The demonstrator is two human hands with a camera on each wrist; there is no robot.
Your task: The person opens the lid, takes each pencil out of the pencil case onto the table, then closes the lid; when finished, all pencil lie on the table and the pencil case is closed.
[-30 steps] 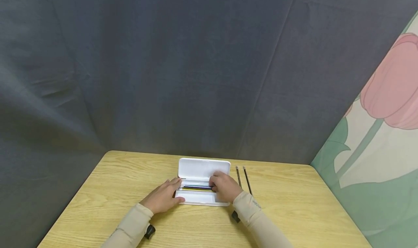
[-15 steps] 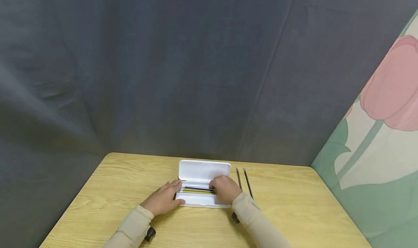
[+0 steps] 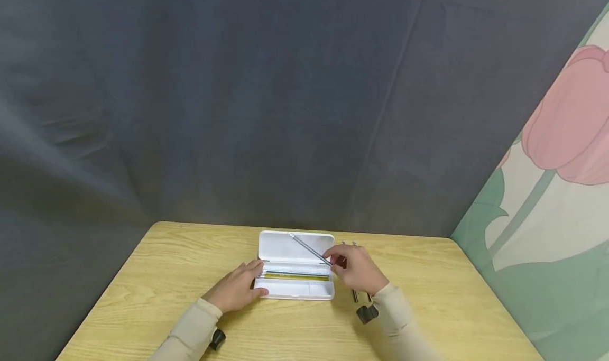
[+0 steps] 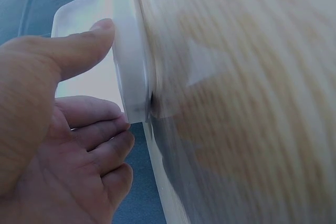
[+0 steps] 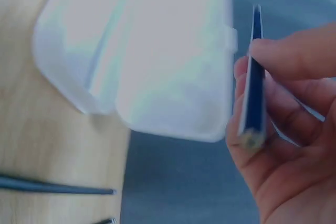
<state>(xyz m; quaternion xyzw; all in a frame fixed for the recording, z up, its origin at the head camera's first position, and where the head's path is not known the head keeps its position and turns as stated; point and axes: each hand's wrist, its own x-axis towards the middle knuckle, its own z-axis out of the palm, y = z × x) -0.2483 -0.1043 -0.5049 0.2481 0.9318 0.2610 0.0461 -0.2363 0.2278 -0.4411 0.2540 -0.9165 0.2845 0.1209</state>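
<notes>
Right hand [image 3: 357, 268]: thumb and fingers pinch the pencil [image 3: 308, 247] near its lower end, aslant in the air by the case [image 3: 285, 288]. Left hand [image 3: 236, 287]: fingers extended, touching the case's left end. Pencil judged light, stiff, somewhat slippery; mid-shaft hold advised for balance.

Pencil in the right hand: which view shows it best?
Right wrist: the pencil is largest there, held in the right hand with its near end facing the camera. Head shows it small, slanting before the lid. Left wrist catches just a blurred piece, top left.
</notes>
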